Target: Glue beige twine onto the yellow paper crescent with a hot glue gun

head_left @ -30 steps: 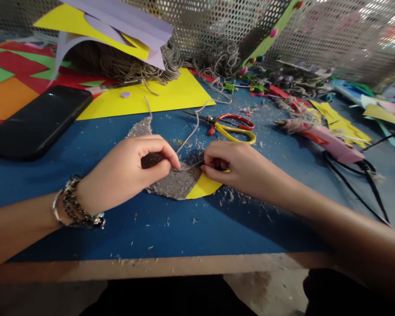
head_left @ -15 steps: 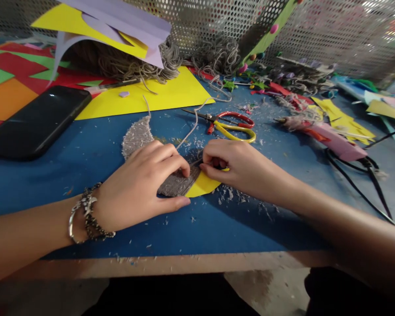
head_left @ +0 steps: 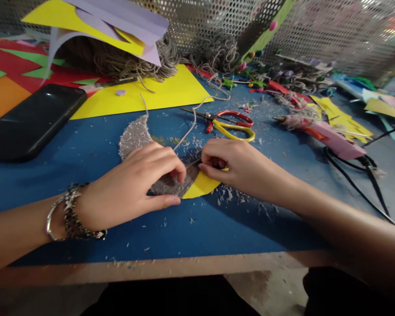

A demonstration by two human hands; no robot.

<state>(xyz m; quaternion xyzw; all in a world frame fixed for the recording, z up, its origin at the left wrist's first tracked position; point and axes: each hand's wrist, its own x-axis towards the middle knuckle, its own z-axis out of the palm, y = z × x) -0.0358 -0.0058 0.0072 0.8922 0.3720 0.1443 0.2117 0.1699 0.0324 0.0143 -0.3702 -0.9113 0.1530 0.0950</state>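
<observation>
A crescent-shaped piece (head_left: 134,134) covered in grey yarn lies on the blue table, with bare yellow card (head_left: 200,184) showing at its right end. My left hand (head_left: 136,186) rests over the middle of the piece, fingers bent and apart, thumb along its lower edge. At the right end, my right hand (head_left: 232,162) pinches the grey yarn between thumb and forefinger, close to where yarn meets yellow card. A loose grey strand (head_left: 188,131) runs up from the piece past the scissors (head_left: 232,124), which lie with red and yellow handles just beyond my right hand.
A black phone (head_left: 34,123) lies at the left beside coloured paper. Behind are a yellow sheet (head_left: 171,92), grey yarn bundles (head_left: 219,55) and a perforated metal screen (head_left: 197,19). A pink glue gun (head_left: 337,140) with a black cord is at the right.
My left hand has slid slightly left along the piece. My right hand stays almost in place, still pinching. The view has shifted a little.
</observation>
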